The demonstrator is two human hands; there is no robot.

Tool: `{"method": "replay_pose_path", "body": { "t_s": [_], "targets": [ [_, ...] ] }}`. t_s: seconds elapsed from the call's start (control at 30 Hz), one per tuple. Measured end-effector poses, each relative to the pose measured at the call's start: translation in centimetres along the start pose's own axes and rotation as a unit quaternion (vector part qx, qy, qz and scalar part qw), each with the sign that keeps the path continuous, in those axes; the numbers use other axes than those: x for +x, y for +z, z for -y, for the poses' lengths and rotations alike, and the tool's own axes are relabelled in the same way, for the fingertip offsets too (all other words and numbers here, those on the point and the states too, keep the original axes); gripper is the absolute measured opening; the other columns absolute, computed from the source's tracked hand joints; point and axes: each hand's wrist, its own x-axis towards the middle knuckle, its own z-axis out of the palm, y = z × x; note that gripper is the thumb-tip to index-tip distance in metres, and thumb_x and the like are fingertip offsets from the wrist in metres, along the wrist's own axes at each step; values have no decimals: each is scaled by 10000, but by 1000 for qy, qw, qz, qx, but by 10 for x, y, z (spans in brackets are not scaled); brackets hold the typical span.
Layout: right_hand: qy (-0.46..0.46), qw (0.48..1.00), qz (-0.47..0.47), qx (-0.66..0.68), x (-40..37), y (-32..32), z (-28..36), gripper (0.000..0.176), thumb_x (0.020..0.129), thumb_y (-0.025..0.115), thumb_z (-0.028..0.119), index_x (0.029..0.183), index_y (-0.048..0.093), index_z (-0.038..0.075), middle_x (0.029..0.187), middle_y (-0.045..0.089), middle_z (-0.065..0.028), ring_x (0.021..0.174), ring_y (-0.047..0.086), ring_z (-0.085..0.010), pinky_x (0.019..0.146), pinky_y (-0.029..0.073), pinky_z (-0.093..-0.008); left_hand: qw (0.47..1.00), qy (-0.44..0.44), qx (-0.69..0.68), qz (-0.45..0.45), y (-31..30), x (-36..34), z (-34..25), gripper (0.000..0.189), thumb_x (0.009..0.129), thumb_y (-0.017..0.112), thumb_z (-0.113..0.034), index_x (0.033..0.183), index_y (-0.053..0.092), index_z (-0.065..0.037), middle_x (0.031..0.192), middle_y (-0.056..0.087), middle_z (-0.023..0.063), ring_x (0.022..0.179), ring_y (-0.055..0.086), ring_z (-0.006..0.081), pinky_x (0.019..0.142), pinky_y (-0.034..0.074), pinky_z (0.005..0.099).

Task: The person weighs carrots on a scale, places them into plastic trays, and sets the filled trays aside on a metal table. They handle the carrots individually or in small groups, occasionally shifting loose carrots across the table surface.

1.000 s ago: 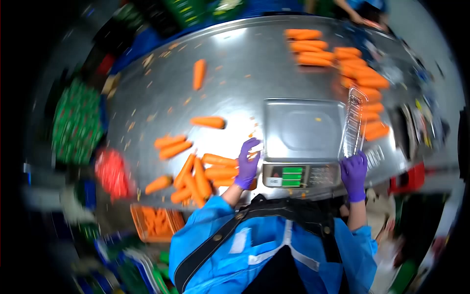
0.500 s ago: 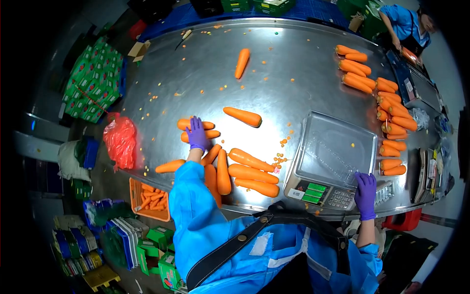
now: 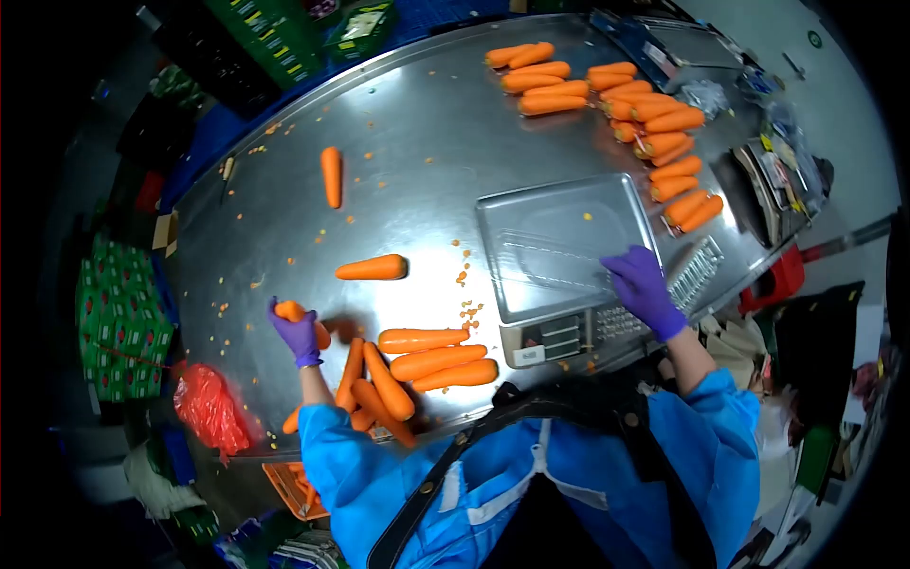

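My left hand (image 3: 297, 337), in a purple glove, is closed around carrots (image 3: 290, 310) at the left of the steel table, held up over its surface. A second orange end shows past the fingers; the palm hides the rest. Over the scale (image 3: 531, 343), my gloved right hand (image 3: 646, 292) has its fingers curled at the right end of a clear plastic tray (image 3: 545, 258) lying on the scale pan. Loose carrots (image 3: 438, 362) lie between my left hand and the scale. Another carrot (image 3: 373, 267) rests farther up, and one more (image 3: 331, 177) beyond it.
Grouped carrots (image 3: 654, 112) lie at the table's far right. A stack of clear trays (image 3: 697, 273) stands right of the scale. A red plastic bag (image 3: 210, 410) hangs at the left edge. Orange scraps dot the steel table (image 3: 427, 209). An orange crate (image 3: 292, 491) sits below.
The view has turned to the right. My left hand, earlier resting on two carrots, has closed and lifted. My right hand has moved farther over the scale with its fingers curled at the clear tray.
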Motion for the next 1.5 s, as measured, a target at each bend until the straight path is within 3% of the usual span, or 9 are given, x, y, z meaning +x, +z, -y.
{"method": "replay_pose_path", "body": {
  "t_s": [0.17,0.37,0.5,0.6,0.7,0.83,1.03,1.33,1.5],
  "targets": [
    [19,958,22,284,50,35,54,549,745,668,111,1258,473,103,1186,538,-87,1075,517,-236,906,422,-331,850,-102,-497,138,-12,-40,-222,723,567,619,-153,1237,393,1,1088,496,142,1057,485,290,977,361,400],
    [129,713,172,667,52,43,72,751,733,709,197,1361,317,71,1322,418,-96,1174,438,-202,966,384,-329,584,-241,-680,372,74,-106,-313,809,569,546,-141,1315,296,47,1298,398,204,1237,361,348,1077,239,445],
    [269,661,63,698,26,10,20,516,753,668,192,1208,505,8,1195,535,-106,1093,506,-182,949,391,-291,702,-128,-574,401,107,-101,-337,832,578,560,0,1356,264,2,1379,325,180,1285,319,297,1075,240,422],
    [272,785,27,555,20,12,-24,520,737,670,217,1186,522,0,1223,520,-111,1067,524,-176,911,419,-279,815,170,-329,445,134,-114,-348,816,588,637,-35,1337,317,-9,1374,351,155,1275,344,251,1027,315,408],
    [235,861,134,431,29,18,-49,453,744,670,199,1150,566,27,1206,537,-108,1075,520,-172,923,408,-288,774,423,-76,465,167,-151,-356,870,565,705,-74,1347,323,-59,1356,363,173,1216,406,280,931,403,390],
    [191,899,229,322,33,31,-64,407,779,649,193,1153,574,50,1162,570,-104,1088,517,-187,950,383,-301,766,420,108,475,194,-169,-345,899,567,727,-141,1358,304,-84,1368,337,181,1198,401,325,933,386,410],
    [236,875,114,406,28,27,-69,346,816,605,159,1144,580,53,1140,581,-106,1035,549,-198,913,416,-294,897,254,-113,343,161,-124,-283,763,657,758,-284,1297,403,-70,1335,367,176,1224,350,342,1009,303,421],
    [38,966,249,-64,67,71,12,1161,531,777,472,1424,100,170,1362,307,-240,1212,371,-384,966,285,-532,966,38,-166,197,150,-171,-242,467,748,659,-125,1180,503,-38,1289,402,156,1204,384,288,974,322,386],
    [50,944,318,-69,67,77,7,1046,573,729,303,1408,139,84,1052,533,-197,941,534,-324,824,415,-429,969,30,-169,178,142,-186,-239,421,803,601,-101,1200,479,-36,1279,439,94,1182,414,225,957,328,371]
  ]
}}
